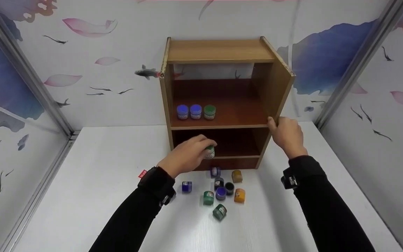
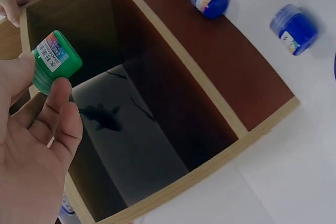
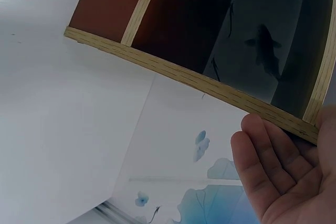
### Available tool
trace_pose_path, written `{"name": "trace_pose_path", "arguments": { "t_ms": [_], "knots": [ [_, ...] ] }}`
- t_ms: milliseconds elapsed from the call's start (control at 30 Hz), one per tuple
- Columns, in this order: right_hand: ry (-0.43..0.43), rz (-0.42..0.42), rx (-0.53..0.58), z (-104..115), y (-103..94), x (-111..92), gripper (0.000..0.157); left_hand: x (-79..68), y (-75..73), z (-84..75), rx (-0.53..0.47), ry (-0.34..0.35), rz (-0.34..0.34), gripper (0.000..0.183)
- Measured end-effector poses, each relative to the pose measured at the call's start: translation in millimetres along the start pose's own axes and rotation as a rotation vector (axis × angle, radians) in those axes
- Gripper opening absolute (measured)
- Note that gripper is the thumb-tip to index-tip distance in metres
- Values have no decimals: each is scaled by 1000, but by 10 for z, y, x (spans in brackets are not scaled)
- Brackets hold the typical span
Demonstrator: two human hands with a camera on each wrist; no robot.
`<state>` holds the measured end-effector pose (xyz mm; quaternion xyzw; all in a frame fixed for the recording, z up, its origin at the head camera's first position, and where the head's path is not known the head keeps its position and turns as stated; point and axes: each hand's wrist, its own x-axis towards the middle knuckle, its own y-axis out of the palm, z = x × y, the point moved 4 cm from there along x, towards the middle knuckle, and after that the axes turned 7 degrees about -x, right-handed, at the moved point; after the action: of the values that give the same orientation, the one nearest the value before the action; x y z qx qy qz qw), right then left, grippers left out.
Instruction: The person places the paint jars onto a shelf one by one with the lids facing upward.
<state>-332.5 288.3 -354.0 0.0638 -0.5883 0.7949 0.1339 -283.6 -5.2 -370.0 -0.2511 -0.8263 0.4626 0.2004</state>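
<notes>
My left hand (image 1: 187,154) pinches a small green paint jar (image 2: 58,60) between thumb and fingers, in front of the lower compartment of a wooden shelf unit (image 1: 222,126). In the left wrist view the jar is tilted, its printed label facing the camera. My right hand (image 1: 287,134) grips the unit's right side panel, thumb at the front edge and fingers on the outer side (image 3: 278,156). On the middle shelf, two blue-lidded jars (image 1: 189,112) and a green-lidded jar (image 1: 209,112) stand in a row at the left.
Several paint jars lie or stand on the white table before the unit, among them a green jar (image 1: 219,212), an orange jar (image 1: 239,195) and a blue jar (image 1: 186,187). Patterned wall panels (image 1: 117,70) enclose the back and sides. A small red tag (image 1: 142,173) lies by the left wrist.
</notes>
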Motion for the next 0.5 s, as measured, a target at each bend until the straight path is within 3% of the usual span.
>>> {"name": "trace_pose_path", "arguments": {
  "t_ms": [500],
  "knots": [
    [15, -20, 1, -11, 4, 0, 48, 193, -236, -272, 88, 73, -22, 35]
  ]
}}
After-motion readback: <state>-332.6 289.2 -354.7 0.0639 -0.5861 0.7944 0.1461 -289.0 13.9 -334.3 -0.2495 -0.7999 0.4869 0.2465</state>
